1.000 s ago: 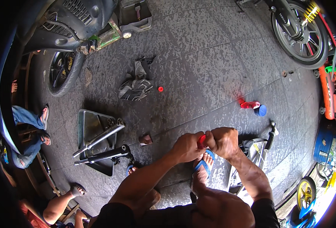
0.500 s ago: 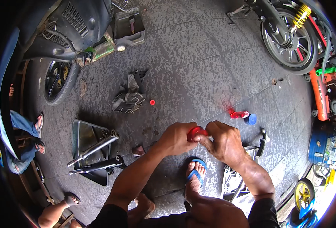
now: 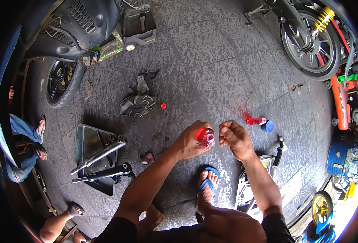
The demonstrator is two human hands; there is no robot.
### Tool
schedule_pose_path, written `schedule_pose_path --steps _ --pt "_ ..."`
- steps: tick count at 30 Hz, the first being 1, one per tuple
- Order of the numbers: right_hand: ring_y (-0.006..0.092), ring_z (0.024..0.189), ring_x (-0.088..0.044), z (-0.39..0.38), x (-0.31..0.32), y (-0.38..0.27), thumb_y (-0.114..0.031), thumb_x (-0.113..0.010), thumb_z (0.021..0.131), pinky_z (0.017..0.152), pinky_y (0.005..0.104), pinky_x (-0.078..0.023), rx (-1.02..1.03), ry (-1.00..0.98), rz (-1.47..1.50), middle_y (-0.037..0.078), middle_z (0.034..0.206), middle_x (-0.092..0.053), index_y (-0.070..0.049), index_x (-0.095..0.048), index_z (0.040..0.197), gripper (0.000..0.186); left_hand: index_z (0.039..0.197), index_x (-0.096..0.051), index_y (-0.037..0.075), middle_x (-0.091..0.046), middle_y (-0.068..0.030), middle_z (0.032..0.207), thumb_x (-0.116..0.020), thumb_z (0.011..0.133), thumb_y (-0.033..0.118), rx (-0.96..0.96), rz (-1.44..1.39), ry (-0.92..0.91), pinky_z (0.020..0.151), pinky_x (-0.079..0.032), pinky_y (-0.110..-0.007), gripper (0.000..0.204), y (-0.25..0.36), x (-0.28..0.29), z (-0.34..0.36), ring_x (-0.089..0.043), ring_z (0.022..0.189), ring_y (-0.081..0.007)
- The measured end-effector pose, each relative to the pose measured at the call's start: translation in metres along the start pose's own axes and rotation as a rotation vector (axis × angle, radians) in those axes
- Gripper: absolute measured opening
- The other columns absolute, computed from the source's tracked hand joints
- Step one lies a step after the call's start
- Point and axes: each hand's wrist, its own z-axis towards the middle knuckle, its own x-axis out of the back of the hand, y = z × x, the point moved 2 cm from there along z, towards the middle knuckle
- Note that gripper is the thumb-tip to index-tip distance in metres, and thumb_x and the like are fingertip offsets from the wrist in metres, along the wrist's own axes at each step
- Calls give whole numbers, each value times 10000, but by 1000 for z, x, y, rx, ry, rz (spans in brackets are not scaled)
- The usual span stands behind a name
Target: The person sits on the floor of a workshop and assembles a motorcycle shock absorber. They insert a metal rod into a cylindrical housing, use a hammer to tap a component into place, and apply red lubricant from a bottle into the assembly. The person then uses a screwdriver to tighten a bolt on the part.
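Observation:
My left hand [image 3: 190, 141] is closed round a small red bottle [image 3: 206, 137] with a narrow neck, its mouth tipped up toward me. Just to the right, apart from the bottle, my right hand [image 3: 236, 139] has thumb and fingers pinched together; what they hold, if anything, cannot be made out. On the floor beyond that hand lies another red bottle [image 3: 255, 120], on its side against a round blue lid or tub [image 3: 268, 126]. A small red cap [image 3: 163, 106] rests on the floor ahead of my left hand, beside a crumpled grey plastic bag [image 3: 139, 99].
At left, a metal tray [image 3: 85, 133] carries two fork tubes [image 3: 100, 156]. A motorcycle wheel [image 3: 310, 44] stands far right, near an orange cylinder [image 3: 340, 103]. Another wheel [image 3: 65, 83] and a toolbox [image 3: 140, 24] are far left. Someone's sandalled feet [image 3: 41, 129] show at the left edge.
My right hand has come off the bottle and moved slightly right, fingers pinched. The bottle in my left hand now shows its bare neck and mouth.

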Motion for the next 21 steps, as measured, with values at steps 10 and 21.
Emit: schedule_pose_path --steps 10,21 --pt "273 969 -622 -47 11 59 -108 -786 790 817 368 -527 290 222 -567 157 1267 -571 -35 -533 1375 642 1078 -526 51 -561 -142 1044 -643 736 -32 -1 -3 -51 917 -472 -411 372 -42 -42 -7 -596 1049 -330" --pt "206 1076 -630 -78 33 73 41 -775 792 870 324 -553 264 422 -342 132 1203 -581 2 -517 1290 563 1292 -494 26 -549 -202 1235 -806 770 150 -91 229 36 981 -458 -466 621 -65 -117 -18 -551 1152 -394"
